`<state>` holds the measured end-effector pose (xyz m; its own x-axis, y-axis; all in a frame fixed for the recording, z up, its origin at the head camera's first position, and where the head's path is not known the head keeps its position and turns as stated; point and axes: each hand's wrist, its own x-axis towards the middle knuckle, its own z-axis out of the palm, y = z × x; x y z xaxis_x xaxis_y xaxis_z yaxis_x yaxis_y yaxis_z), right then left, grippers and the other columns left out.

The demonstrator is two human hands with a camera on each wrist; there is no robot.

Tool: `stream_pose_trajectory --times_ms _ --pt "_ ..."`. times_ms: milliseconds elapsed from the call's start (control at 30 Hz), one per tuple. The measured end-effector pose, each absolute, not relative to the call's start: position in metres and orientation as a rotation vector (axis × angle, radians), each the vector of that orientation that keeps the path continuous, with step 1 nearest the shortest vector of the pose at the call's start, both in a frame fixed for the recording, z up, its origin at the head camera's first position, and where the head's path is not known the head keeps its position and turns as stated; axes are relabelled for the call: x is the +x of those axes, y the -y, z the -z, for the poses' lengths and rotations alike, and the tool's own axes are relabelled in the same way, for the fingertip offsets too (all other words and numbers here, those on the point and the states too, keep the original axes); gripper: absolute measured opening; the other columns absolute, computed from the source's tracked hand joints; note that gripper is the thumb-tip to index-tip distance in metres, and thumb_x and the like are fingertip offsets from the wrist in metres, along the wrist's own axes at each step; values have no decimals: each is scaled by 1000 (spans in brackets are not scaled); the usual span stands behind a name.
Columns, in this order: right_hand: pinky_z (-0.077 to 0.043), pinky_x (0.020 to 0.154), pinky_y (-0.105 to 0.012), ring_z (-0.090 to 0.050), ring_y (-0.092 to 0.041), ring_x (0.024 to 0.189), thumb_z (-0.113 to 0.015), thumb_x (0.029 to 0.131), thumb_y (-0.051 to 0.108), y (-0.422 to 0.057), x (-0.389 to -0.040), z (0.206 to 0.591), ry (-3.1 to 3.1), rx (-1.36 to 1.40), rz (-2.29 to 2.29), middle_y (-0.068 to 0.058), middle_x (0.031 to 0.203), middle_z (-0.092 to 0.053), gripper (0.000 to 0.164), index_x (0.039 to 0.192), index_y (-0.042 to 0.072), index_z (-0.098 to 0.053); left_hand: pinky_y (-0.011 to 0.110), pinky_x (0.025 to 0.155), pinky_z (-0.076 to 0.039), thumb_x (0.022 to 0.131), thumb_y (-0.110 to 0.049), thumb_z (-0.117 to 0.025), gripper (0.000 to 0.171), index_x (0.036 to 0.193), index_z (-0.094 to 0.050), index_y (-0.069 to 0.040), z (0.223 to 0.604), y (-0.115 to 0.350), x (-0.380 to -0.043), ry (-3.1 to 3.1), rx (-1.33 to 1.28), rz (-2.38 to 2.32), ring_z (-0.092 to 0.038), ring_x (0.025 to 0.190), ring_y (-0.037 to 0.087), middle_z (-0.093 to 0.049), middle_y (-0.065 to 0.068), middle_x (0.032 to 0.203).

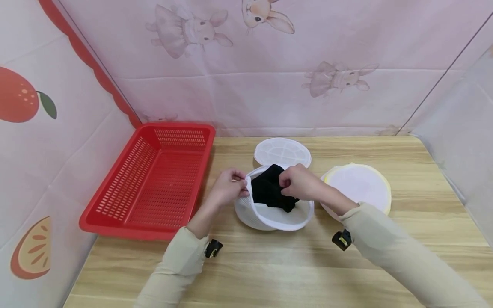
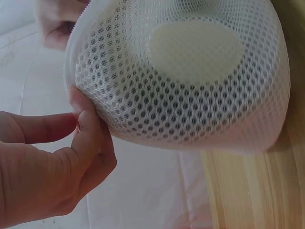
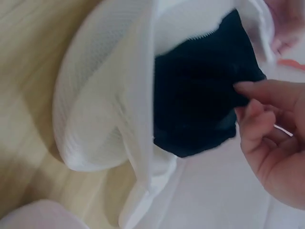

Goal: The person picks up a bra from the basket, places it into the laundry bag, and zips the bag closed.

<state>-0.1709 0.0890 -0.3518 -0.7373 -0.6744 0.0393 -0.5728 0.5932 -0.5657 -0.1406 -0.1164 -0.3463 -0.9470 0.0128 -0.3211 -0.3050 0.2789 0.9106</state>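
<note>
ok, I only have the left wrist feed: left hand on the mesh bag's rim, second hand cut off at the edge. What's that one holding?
Observer: The right hand pinches a black cloth at the open mouth of the mesh bag.
Operator: And left of the bag?
Observer: In the head view, a red slotted basket.
Operator: Other side?
Observer: A round pale piece with yellow edging, on the table under the right forearm's side.
</note>
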Motion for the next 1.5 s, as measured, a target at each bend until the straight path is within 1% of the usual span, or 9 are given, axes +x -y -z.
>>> stream_pose_trajectory --times_ms 233,333,433,600,833,967,1233,1367,1500 --pt "-29 47 -19 -32 -9 51 -63 60 -7 -72 -161 370 -2713 -1227 721 9 51 -28 34 51 13 -38 25 63 -54 88 8 -48 12 99 -51 11 344 110 -140 -2257 -262 -1787 -55 61 13 -50 16 91" --pt "-30 48 -19 -33 -8 51 -67 61 -7 -70 -160 374 -2674 -1274 684 9 52 -31 33 52 12 -41 25 63 -54 88 8 -49 13 100 -51 10 344 112 -140 -2268 -268 -1776 -55 62 14 -50 17 92" --pt "-36 52 -19 -39 -7 54 -68 64 -7 -75 -162 370 -2599 -1239 693 9 55 -41 24 57 10 -52 25 64 -54 88 7 -49 14 101 -52 9 345 117 -142 -2292 -278 -1743 -56 64 14 -51 17 92" --pt "-45 50 -21 -50 -7 53 -57 72 -10 -93 -173 356 -2478 -1002 822 1 64 -55 14 70 3 -62 25 64 -53 88 6 -49 14 102 -52 8 347 126 -144 -2306 -296 -1703 -57 64 14 -52 16 91" --pt "-46 45 -23 -52 -11 45 -50 80 -5 -116 -188 353 -2612 -610 840 -6 57 -56 14 75 -4 -63 25 64 -53 88 8 -49 13 101 -52 9 351 131 -145 -2288 -302 -1726 -55 65 16 -51 16 89" --pt "-44 43 -20 -54 -13 43 -51 82 -2 -120 -189 363 -2597 -458 751 -5 50 -54 14 73 -6 -62 25 64 -53 88 9 -47 13 101 -51 9 352 134 -143 -2264 -314 -1758 -54 67 16 -49 16 90" --pt "-45 40 -19 -55 -15 43 -54 79 -3 -117 -185 378 -2541 -245 827 -10 51 -57 16 64 -5 -59 24 64 -53 89 10 -45 11 99 -49 9 354 140 -142 -2238 -318 -1790 -53 69 16 -49 16 92" --pt "-42 40 -18 -50 -11 41 -49 77 -6 -119 -185 379 -2553 -208 951 -7 50 -54 13 70 -5 -60 24 64 -52 89 10 -45 11 99 -49 10 355 142 -141 -2240 -332 -1802 -52 70 16 -47 16 91" --pt "-43 42 -20 -50 -9 45 -50 79 -5 -122 -186 372 -2626 -228 1091 -7 59 -56 10 77 -5 -59 23 62 -52 88 11 -45 12 99 -49 12 355 145 -141 -2253 -341 -1841 -51 69 15 -47 15 89"
